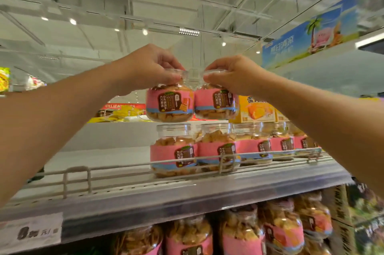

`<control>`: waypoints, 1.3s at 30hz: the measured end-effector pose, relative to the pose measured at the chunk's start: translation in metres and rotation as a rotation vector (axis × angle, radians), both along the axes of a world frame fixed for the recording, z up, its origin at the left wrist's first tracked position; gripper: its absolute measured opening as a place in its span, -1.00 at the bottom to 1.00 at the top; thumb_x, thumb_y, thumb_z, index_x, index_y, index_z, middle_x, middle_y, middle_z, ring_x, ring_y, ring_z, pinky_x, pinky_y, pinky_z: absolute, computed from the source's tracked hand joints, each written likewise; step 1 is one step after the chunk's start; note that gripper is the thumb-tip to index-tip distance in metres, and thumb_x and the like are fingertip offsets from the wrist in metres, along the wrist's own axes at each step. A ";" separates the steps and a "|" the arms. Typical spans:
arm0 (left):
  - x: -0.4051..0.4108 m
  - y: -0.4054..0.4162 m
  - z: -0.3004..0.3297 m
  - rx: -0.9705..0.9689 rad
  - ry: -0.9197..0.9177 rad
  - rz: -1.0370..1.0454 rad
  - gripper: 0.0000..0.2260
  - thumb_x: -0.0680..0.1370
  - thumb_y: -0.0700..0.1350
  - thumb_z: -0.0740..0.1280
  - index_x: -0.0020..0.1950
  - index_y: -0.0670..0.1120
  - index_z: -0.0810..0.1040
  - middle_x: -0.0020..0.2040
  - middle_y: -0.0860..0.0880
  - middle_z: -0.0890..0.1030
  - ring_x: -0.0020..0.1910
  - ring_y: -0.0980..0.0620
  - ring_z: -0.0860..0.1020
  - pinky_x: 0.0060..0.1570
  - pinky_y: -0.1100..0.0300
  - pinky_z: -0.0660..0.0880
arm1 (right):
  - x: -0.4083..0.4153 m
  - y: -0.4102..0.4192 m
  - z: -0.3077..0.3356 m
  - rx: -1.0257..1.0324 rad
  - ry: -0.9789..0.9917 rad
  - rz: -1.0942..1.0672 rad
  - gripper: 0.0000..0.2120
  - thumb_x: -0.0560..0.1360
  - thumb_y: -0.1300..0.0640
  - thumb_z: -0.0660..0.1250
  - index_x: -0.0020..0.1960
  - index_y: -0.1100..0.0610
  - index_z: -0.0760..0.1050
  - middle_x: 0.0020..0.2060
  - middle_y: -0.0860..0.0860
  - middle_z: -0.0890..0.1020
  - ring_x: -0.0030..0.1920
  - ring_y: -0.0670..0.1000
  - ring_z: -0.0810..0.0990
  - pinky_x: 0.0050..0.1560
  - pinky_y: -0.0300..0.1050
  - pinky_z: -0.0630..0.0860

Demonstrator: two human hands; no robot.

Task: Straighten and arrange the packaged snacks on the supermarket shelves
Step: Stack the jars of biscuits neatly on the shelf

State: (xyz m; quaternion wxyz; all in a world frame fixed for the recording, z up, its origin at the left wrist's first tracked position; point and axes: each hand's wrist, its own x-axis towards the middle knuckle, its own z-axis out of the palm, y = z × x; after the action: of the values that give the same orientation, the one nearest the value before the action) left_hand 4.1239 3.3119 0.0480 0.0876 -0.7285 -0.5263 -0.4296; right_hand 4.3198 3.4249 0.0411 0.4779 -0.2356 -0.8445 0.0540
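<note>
Both arms reached up and forward, wrists bent down. The left hand (149, 65) pinched the clear lid of one pink-labelled biscuit jar (169, 102) from above; the right hand (234, 74) gripped the lid of a second jar (216, 102) likewise. The two jars hung side by side, touching, above the row of matching jars (214, 148) on the top shelf (124, 194).
</note>
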 end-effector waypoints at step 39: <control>0.019 0.004 -0.009 0.212 0.276 0.283 -0.76 0.60 -0.05 0.29 0.26 0.06 0.52 0.26 0.04 0.50 0.21 0.08 0.40 0.09 0.15 0.34 | 0.024 0.029 -0.006 0.078 -0.105 0.010 -0.60 0.53 -0.14 0.30 0.30 -0.01 0.49 0.22 0.01 0.58 0.15 0.02 0.56 0.16 -0.03 0.51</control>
State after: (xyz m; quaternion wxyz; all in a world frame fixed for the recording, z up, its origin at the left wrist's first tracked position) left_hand 4.1433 3.3155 0.0395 0.2940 -0.6861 -0.5582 -0.3623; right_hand 4.3441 3.4540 0.0349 0.4414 -0.2148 -0.8711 0.0110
